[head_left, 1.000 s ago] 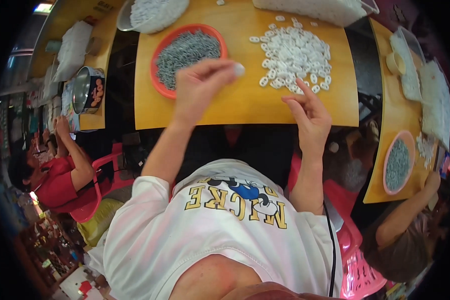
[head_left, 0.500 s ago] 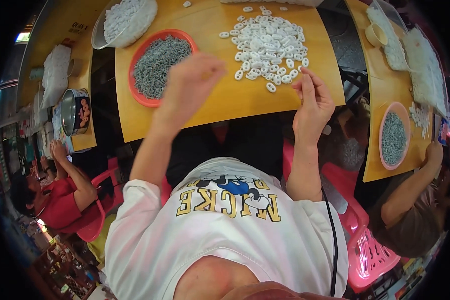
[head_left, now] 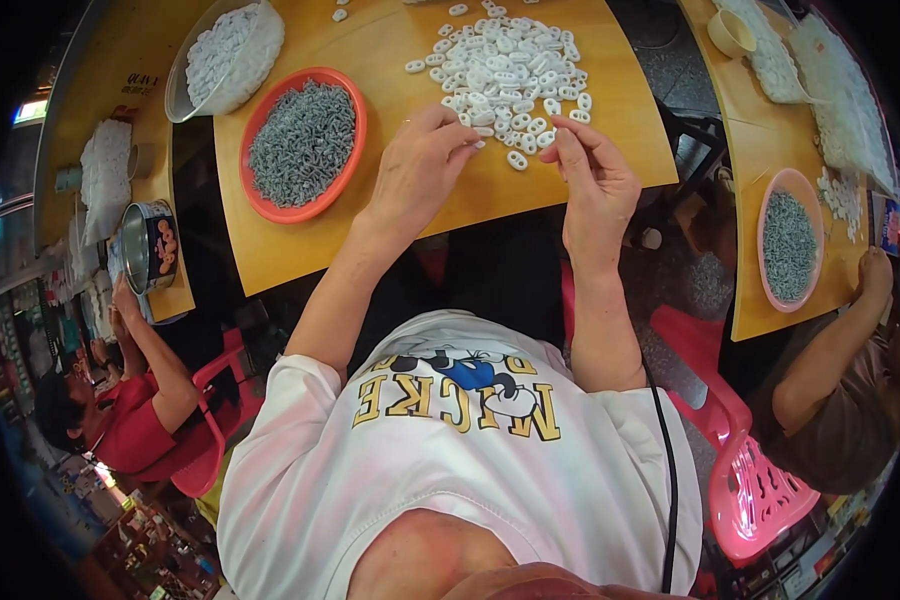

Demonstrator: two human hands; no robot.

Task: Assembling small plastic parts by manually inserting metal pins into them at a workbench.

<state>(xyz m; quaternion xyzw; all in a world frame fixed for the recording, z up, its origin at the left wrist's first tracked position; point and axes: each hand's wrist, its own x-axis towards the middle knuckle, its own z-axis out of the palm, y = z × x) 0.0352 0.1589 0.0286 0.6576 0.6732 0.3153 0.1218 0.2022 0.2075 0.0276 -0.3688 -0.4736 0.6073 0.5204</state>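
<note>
On the yellow table lies a heap of small white oval plastic pieces (head_left: 510,70), each with two holes. My left hand (head_left: 417,170) is at the heap's near left edge, fingers curled and thumb pressed in; a bit of white shows at its tips, apparently one of these pieces. Facing it from the right, my right hand (head_left: 600,190) has thumb and forefinger pinched together by the near edge of the heap. What sits in that pinch is too small to make out. Left of my left hand stands an orange-red bowl (head_left: 348,178) full of small grey screws (head_left: 302,140).
Behind the bowl stands a clear tub (head_left: 177,85) of white pieces. A round tin (head_left: 150,250) is on the left table. The right table carries a pink bowl (head_left: 767,240) of screws and a beige cup (head_left: 732,33). Other people sit at both sides; a pink chair (head_left: 755,490) is behind right.
My left hand has moved right, from beside the screw bowl to the white heap, close to my right hand. The right hand stays pinched near the heap. The whole view has shifted slightly.
</note>
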